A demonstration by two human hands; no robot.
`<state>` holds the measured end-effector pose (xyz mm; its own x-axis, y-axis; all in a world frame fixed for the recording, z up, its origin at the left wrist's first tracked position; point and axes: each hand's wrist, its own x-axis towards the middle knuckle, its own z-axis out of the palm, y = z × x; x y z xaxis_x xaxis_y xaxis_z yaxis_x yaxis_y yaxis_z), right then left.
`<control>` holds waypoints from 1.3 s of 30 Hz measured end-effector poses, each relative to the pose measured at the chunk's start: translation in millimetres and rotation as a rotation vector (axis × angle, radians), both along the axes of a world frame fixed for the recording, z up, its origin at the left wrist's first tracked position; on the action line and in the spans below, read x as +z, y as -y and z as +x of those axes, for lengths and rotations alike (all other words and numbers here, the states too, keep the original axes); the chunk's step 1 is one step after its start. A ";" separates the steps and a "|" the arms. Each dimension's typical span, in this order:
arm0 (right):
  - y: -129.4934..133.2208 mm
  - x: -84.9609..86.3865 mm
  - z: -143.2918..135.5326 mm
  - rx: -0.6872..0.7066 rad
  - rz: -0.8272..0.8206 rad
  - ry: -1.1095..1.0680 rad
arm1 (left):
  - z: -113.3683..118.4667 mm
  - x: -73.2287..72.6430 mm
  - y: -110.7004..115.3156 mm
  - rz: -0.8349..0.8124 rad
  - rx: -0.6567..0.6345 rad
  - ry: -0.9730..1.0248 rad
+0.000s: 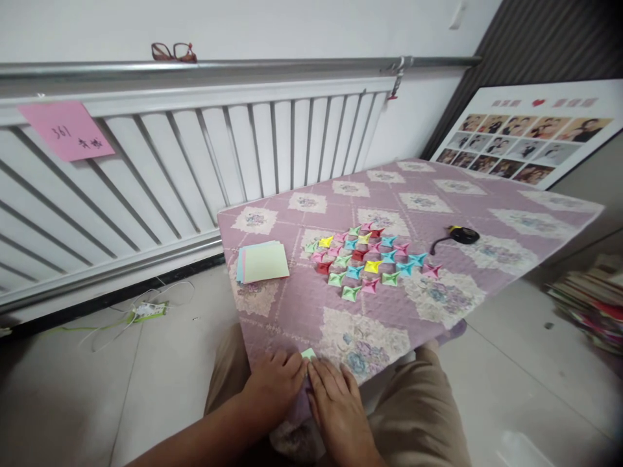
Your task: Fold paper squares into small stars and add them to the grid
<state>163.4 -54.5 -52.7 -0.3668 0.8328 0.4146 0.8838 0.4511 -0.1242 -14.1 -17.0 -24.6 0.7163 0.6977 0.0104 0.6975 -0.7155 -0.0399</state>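
A small piece of light green paper [308,354] lies at the near edge of the cloth-covered table, mostly hidden under my fingers. My left hand [278,384] has its fingers curled and closed on the paper from the left. From the right, my right hand [337,397] presses on the same paper, its fingers laid fairly flat. Beyond my hands, several small folded paper shapes [372,266] in green, pink, yellow, blue and red stand in slanting rows. A stack of square paper sheets [265,263], pale green on top, rests to their left.
A black object with a strap [464,235] lies on the right of the patterned tablecloth [302,311]. Behind the table is a white radiator [253,149]. A power strip [148,311] is on the floor at left; stacked papers [591,301] are at far right.
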 end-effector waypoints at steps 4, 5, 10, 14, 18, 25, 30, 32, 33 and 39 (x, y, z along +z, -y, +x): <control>5.3 -4.5 6.5 0.035 -0.053 0.031 | 1.1 -3.0 6.2 -0.026 0.056 0.015; 5.9 -5.2 8.8 0.042 -0.077 0.042 | 1.7 -3.7 7.1 -0.040 0.074 0.023; 2.1 -2.1 15.1 0.046 -0.195 0.035 | 4.2 -3.1 3.7 -0.139 0.152 0.074; -5.3 5.3 11.2 0.014 -0.216 -0.044 | 3.0 -3.6 -4.0 -0.199 0.185 0.141; -14.2 15.2 3.0 -0.075 -0.258 -0.143 | 3.6 -4.0 -11.1 -0.251 0.215 0.187; -26.2 20.6 0.0 -0.085 -0.284 -0.135 | 3.9 5.2 -18.0 -0.330 0.245 0.271; -31.5 13.9 3.7 -0.001 -0.158 -0.145 | 2.3 6.5 -17.6 -0.317 0.244 0.312; -31.9 11.9 4.6 0.042 -0.118 -0.129 | 2.3 6.3 -17.1 -0.313 0.246 0.319; -31.8 11.4 4.8 0.057 -0.101 -0.121 | 2.3 6.3 -16.9 -0.311 0.245 0.321; -30.9 15.1 4.2 0.022 -0.126 -0.162 | 3.1 6.1 -16.6 -0.270 0.242 0.308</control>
<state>167.6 -23.5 -37.6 -0.3223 0.8742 0.3632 0.8376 0.4421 -0.3208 -11.0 -0.4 -18.5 0.5247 0.8512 -0.0077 0.7957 -0.4872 0.3599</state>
